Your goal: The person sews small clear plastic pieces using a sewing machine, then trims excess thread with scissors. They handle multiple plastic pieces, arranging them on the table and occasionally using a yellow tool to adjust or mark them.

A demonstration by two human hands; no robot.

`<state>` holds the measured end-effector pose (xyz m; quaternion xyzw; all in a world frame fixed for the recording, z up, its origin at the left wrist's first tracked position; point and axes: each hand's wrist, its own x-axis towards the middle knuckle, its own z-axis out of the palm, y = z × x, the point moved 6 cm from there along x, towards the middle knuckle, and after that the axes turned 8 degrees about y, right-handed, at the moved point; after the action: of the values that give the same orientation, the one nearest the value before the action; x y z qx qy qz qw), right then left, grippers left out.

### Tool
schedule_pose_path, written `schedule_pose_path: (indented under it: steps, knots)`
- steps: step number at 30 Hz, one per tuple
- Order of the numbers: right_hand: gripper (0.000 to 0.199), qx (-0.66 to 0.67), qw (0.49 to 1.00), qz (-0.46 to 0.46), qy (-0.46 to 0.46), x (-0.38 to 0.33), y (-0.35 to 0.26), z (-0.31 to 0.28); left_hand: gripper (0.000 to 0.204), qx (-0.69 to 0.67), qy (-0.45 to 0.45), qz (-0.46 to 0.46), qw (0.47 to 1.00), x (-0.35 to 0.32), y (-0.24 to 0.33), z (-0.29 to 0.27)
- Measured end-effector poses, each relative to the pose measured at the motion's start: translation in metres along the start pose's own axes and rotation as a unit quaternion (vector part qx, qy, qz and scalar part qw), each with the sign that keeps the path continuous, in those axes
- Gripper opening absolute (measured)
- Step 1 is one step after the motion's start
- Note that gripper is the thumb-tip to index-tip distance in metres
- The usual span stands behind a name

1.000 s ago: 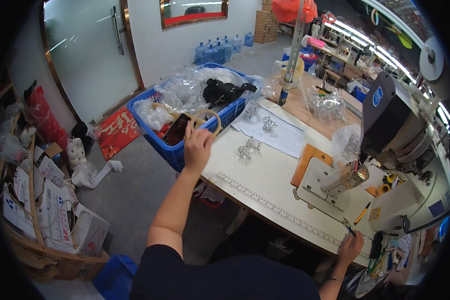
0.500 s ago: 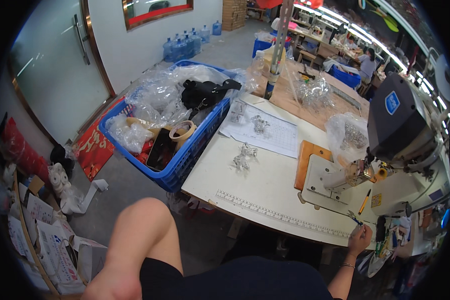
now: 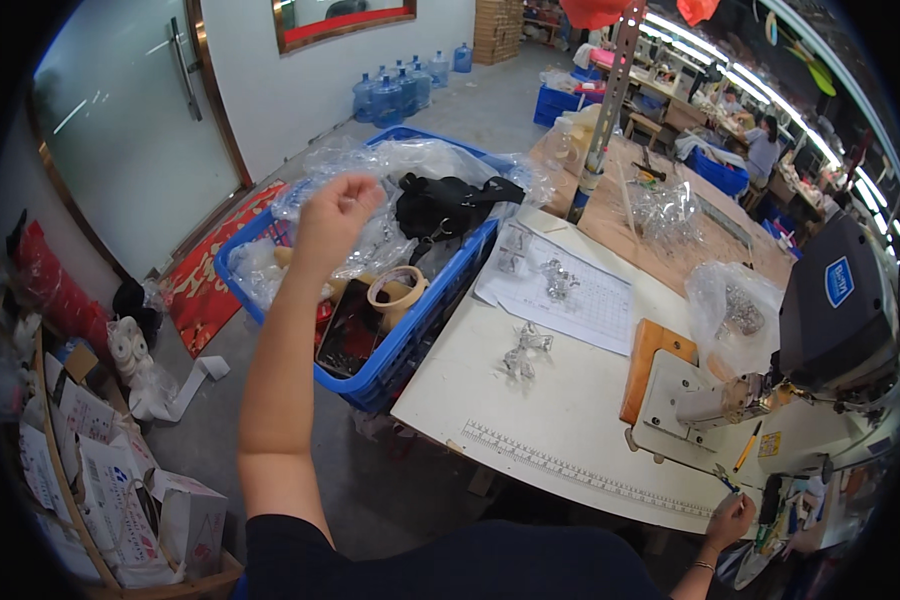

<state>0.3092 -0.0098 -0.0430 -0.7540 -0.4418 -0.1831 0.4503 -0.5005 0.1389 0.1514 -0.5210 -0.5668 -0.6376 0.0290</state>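
My left hand point(image 3: 340, 218) is raised over the blue plastic basket point(image 3: 385, 378), its fingers curled together. Whatever they may hold is hidden. Beneath it lie crumpled clear plastic bags point(image 3: 370, 245), a black strap bundle point(image 3: 448, 205), a roll of tan tape point(image 3: 397, 288) and a dark phone-like slab point(image 3: 350, 335). At the table's front right edge, my right hand point(image 3: 733, 517) is closed on small thread snips point(image 3: 727, 480) with blue on them, blades pointing away from me. A yellow pen point(image 3: 747, 447) lies just beyond the snips.
The white sewing table point(image 3: 450, 390) carries a printed sheet point(image 3: 570, 295), small clear plastic packets point(image 3: 526, 350) and a ruler strip point(image 3: 570, 465). A sewing machine point(image 3: 835, 290) stands at the right. Cartons point(image 3: 100, 490) fill the lower left. A person point(image 3: 763, 150) sits far back.
My left arm has swung up and forward from beside my knee, bringing the hand over the basket. The view has shifted slightly left. My right hand stays at the table edge with the snips.
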Motion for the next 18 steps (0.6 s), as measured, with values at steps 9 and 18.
schedule_pose_path:
  steps: [9,18]
  knots:
    - [0.017,0.019,0.999,0.019,-0.017,-0.004,-0.012,0.000,0.062,0.387,-0.181,-0.102,0.898,-0.021,-0.148,0.036]
    - [0.016,0.080,0.997,0.013,-0.008,-0.008,-0.012,-0.003,0.048,-0.067,0.082,-0.039,0.994,-0.039,-0.045,0.035]
